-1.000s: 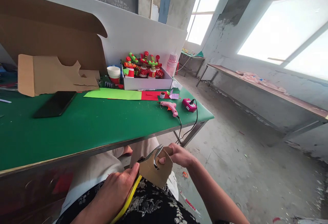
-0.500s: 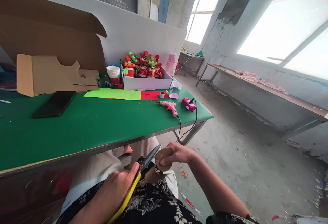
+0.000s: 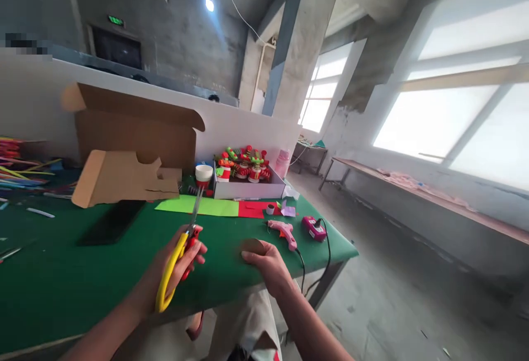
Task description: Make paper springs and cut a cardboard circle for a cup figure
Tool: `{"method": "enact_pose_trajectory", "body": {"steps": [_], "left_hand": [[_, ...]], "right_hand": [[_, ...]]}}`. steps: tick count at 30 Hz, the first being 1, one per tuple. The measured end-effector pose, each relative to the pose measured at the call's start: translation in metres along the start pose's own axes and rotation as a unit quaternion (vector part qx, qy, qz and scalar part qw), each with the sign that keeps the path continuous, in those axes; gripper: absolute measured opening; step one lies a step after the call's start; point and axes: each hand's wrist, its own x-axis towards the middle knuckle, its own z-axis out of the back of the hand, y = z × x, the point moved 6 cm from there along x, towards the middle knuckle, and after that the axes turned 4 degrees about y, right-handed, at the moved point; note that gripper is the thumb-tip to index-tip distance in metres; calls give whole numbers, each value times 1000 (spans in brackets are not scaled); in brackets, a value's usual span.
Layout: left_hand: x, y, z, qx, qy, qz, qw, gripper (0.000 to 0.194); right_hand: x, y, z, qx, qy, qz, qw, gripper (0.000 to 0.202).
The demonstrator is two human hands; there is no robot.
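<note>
My left hand (image 3: 184,262) is wrapped round scissors (image 3: 168,273) with yellow and red handles, their blades pointing up over the green table. Between the thumb and fingers of my right hand (image 3: 268,264) is a round brown cardboard piece (image 3: 253,247), held above the table's front edge and slightly blurred. The scissors and the cardboard are apart. Beyond my right hand lies a pink glue gun (image 3: 283,233). Green paper (image 3: 206,207) and red paper (image 3: 250,210) lie farther back.
A white box (image 3: 248,189) of red and green figures stands at the back beside paper cups (image 3: 204,173). Folded cardboard (image 3: 119,179) and a dark phone-like slab (image 3: 111,223) are at left. A magenta plug box (image 3: 314,229) with a black cord sits at right.
Both hands have risen from my lap to over the table, carrying the scissors and the cardboard piece. The scissors now point more upright and are farther from the cardboard. The view has tilted up.
</note>
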Motion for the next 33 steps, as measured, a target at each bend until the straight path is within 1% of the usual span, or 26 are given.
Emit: {"method": "enact_pose_trajectory", "body": {"steps": [2, 5, 7, 10, 14, 18, 21, 24, 26, 27, 30, 31, 33], "left_hand": [[34, -9, 0, -61, 21, -13, 998, 50], [76, -18, 4, -86, 34, -43, 995, 50], [95, -17, 9, -86, 31, -59, 994, 46], [111, -10, 18, -85, 10, -74, 994, 41], [116, 4, 28, -87, -12, -63, 994, 42], [112, 16, 36, -88, -37, -36, 995, 43], [108, 19, 41, -89, -53, -18, 994, 44], [108, 23, 38, -90, -39, 10, 995, 45], [110, 24, 36, -88, -43, 15, 995, 45], [112, 25, 35, -85, -55, 16, 995, 46], [116, 27, 33, -93, -107, 34, 989, 51], [119, 28, 31, -99, -116, 44, 987, 53], [125, 28, 27, -101, -108, 65, 987, 57]], "right_hand": [[32, 3, -14, -4, -26, 22, 999, 35], [76, 7, -35, -19, -47, 59, 997, 35], [99, 8, -47, -19, -47, 71, 996, 36], [125, 8, -61, -17, -29, 70, 997, 38], [155, 1, -69, 27, -20, 39, 999, 43], [181, -16, -80, 93, 16, -15, 995, 44], [191, -30, -83, 155, 41, -55, 986, 41], [193, -39, -83, 196, 71, -86, 974, 41], [192, -42, -83, 210, 86, -87, 970, 42], [190, -42, -83, 214, 87, -79, 970, 43], [186, -41, -84, 219, 63, -41, 973, 43], [184, -41, -85, 218, 52, -32, 974, 43], [183, -41, -85, 219, 36, -19, 975, 44]]}}
